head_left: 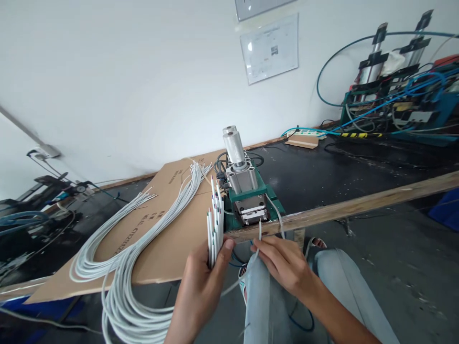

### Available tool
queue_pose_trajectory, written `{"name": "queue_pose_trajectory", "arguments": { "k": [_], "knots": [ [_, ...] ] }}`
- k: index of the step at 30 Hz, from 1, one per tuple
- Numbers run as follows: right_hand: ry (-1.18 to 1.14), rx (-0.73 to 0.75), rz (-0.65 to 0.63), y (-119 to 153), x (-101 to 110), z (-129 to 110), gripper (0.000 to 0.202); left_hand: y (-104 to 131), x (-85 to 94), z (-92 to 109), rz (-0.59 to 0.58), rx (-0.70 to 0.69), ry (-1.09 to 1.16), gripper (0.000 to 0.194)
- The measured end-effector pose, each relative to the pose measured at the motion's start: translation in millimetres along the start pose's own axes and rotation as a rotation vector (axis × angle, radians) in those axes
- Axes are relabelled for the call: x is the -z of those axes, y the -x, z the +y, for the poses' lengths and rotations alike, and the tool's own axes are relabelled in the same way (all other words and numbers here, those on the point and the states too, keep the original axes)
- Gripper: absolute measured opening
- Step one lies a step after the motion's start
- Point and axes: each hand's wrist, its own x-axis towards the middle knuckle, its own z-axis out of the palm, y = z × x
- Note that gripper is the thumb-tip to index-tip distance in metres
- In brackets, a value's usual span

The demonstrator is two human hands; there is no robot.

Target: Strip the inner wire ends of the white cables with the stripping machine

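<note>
My left hand (206, 277) is closed round a bunch of white cables (215, 224), whose ends point up and show small coloured cores. Between the thumb and fingers of my right hand (283, 263) is the end of a single white cable (260, 231), held upright. Its tip stands close in front of the metal jaws (253, 214) of a small bench machine; I cannot tell whether it touches them. The machine (244, 181) has a green base and a knurled silver cylinder on top. It sits at the table's front edge, right of my left hand's bunch.
Long looped white cables (143, 243) lie on a cardboard sheet (168, 191) at left and hang over the edge. More machinery (390, 91) with blue hoses stands at the back right, near a power strip (304, 134). The black table (351, 167) has a wooden front edge.
</note>
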Motion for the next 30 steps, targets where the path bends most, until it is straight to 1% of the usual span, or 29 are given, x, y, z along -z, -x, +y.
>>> {"name": "queue_pose_trajectory", "arguments": {
  "k": [3,7,18,22,26,30],
  "knots": [
    [0.025,-0.016,0.016,-4.5,-5.5,14.0,0.034,0.2,0.7,4.5,0.024,-0.018,-0.012,0.043],
    [0.011,-0.019,0.015,-7.4,-13.7,21.0,0.028,-0.1,-1.0,2.7,0.039,-0.022,-0.039,0.045],
    [-0.036,-0.095,0.045,-6.1,-21.7,26.6,0.018,-1.2,-0.8,2.9,0.034,0.005,-0.037,0.047],
    [-0.046,-0.102,0.062,-5.8,-23.1,27.6,0.019,1.2,-0.3,3.5,0.047,-0.002,-0.042,0.045],
    [-0.069,-0.097,0.078,-5.5,-25.2,28.7,0.021,2.8,0.4,4.2,0.023,0.004,-0.033,0.043],
    [-0.081,-0.104,0.086,-5.3,-26.7,29.0,0.024,3.3,0.4,2.2,0.033,0.004,-0.016,0.04]
  ]
}}
